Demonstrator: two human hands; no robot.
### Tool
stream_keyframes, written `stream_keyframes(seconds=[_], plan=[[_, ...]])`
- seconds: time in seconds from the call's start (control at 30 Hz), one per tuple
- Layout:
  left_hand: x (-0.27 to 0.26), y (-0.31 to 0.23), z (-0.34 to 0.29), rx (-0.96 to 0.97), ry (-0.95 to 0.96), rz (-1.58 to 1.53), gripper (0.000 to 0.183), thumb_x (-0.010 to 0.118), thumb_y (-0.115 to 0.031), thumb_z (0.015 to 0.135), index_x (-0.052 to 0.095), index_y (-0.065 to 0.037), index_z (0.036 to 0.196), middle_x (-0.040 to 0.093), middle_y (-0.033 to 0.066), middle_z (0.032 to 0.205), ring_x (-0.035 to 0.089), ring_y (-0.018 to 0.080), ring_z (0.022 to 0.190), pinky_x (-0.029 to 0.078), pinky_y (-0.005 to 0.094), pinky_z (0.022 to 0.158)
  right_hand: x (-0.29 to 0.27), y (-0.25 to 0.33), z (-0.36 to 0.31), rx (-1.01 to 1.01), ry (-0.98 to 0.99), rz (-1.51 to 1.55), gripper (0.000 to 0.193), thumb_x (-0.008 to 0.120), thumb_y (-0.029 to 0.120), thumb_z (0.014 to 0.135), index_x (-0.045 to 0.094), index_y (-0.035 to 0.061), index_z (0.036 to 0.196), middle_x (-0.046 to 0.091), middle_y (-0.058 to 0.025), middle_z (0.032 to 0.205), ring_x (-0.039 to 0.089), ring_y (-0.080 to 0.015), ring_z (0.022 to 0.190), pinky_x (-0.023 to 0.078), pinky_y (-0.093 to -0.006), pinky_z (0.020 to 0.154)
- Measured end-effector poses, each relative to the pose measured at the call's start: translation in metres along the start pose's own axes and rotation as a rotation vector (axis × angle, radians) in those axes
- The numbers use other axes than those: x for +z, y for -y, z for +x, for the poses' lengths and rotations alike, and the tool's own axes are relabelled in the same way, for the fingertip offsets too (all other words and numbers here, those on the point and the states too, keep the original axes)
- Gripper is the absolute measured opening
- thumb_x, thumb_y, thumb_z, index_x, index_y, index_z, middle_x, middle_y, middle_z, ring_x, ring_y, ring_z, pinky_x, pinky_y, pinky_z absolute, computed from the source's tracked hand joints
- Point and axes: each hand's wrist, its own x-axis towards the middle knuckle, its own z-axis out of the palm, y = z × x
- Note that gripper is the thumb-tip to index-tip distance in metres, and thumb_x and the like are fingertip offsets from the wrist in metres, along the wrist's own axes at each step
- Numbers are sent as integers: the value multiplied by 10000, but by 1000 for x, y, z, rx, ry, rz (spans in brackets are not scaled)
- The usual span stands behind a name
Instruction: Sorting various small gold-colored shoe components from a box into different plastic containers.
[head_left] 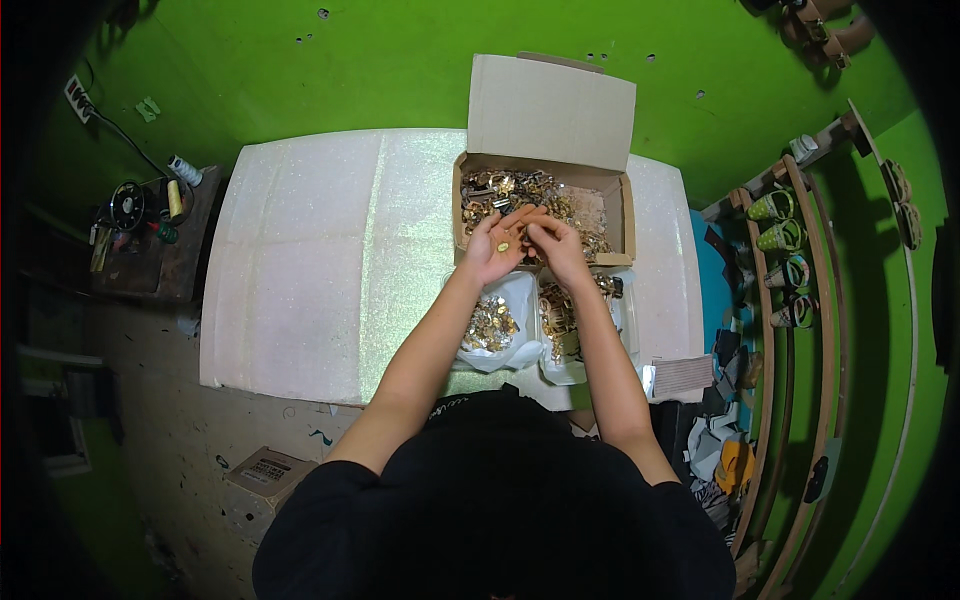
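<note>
My left hand (493, 254) is turned palm up and cupped over the near edge of a cardboard box (627, 215). On its palm rests a small oval gold-coloured metal piece (503, 248). Close beside it, my right hand (562, 250) has its fingertips pinched together above the left fingers; what they hold is hidden. Heaps of gold and silver metal fittings (510, 187) fill much of the box. Nearer to me, a white-lined tray (520, 352) contains gold and silver pieces. Another white tray (565, 374), partly covered by my right forearm, holds more fittings.
The box's lid (550, 105) stands raised against the green wall. All this lies on a pale glittery table covering (290, 270). To the right is a wooden rack (765, 300) with sandals; a small dark table (150, 260) is at the left.
</note>
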Motion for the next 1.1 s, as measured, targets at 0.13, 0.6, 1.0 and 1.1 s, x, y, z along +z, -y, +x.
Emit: stream_keyframes(seconds=[0.13,0.6,1.0,1.1], plan=[[10,1,0,18,-134,-31,504,210,-321,878,349,-13,1252,386,120,1287,437,221,1088,372,347,844,4,3,-5,-202,-29,-238,179,574,106,806,563,-24,929,572,-23,758,502,-70,598,415,-191,533],[2,2,2,28,-71,-60,492,199,-279,881,314,13,1260,343,136,1310,368,245,1175,291,363,973,9,12,-9,-163,-135,-140,151,645,51,726,610,-12,858,576,-19,674,491,-59,546,392,-182,485],[9,2,-1,29,-97,-23,514,200,-312,884,333,33,1242,358,155,1296,348,264,1187,261,378,997,3,-2,-3,-51,-144,-237,192,605,60,766,594,-44,928,609,-84,784,566,-97,676,494,-215,568],[6,2,1,31,-66,-51,510,202,-312,884,336,25,1242,363,142,1296,361,258,1176,275,378,987,5,-3,-2,31,-169,-10,216,591,51,774,570,-56,959,601,-90,780,571,-109,691,509,-228,605]])
